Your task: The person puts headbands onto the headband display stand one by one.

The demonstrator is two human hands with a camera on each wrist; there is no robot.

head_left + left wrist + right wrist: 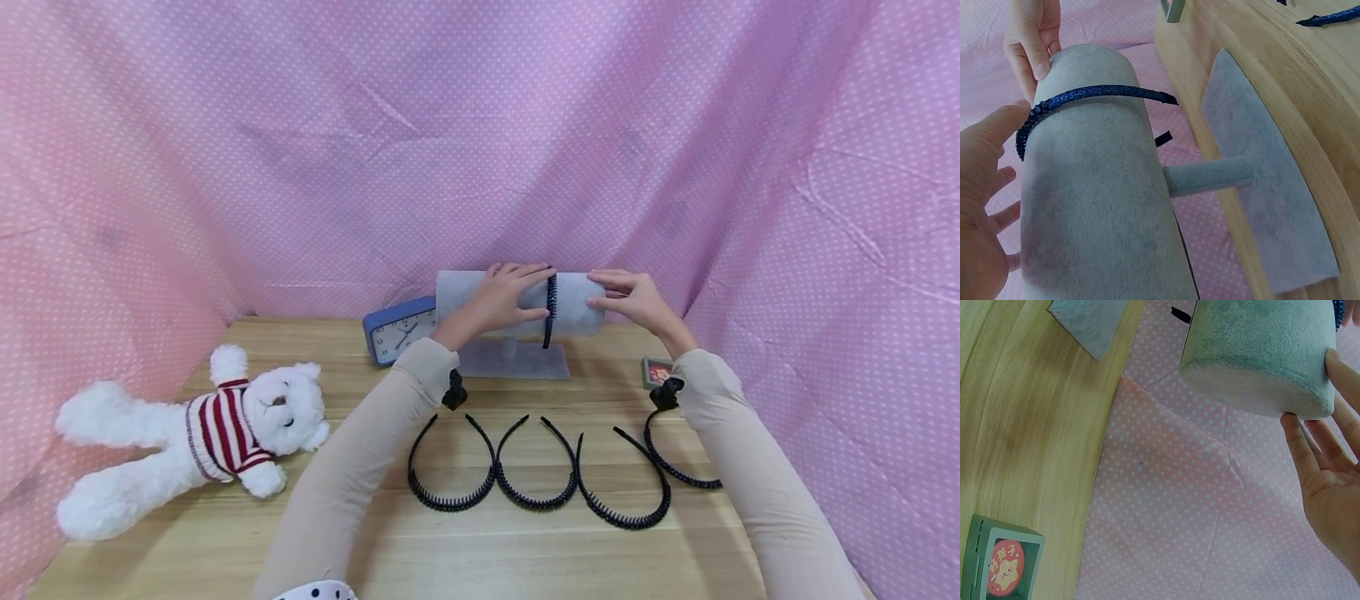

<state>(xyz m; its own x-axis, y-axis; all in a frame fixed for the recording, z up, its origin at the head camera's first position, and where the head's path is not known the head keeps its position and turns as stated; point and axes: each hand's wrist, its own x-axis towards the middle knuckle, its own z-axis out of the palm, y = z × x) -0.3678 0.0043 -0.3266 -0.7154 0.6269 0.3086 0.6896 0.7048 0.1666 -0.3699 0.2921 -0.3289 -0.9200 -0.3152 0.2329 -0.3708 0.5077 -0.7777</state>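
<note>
A grey velvety display roll point(577, 302) lies level on a post above its flat base point(517, 360). One black toothed headband point(552, 304) sits around the roll, right of its middle, its ends pointing down past the front; in the left wrist view the headband point(1094, 92) looks dark blue. My left hand point(498, 297) reaches across the roll, with its thumb and fingertips right at the headband and its fingers fairly straight. At the roll's right end, my right hand point(637, 302) rests straight fingertips and thumb against the edge; its fingers point(1300, 447) touch near the end face.
Several black headbands point(452, 502) lie in a row on the wooden table point(450, 554), nearer me. Behind my left arm stands a blue clock point(400, 331). A white teddy bear point(225, 429) lies at left, a small green-framed box point(1007, 562) at right. Pink dotted cloth point(465, 150) surrounds the table.
</note>
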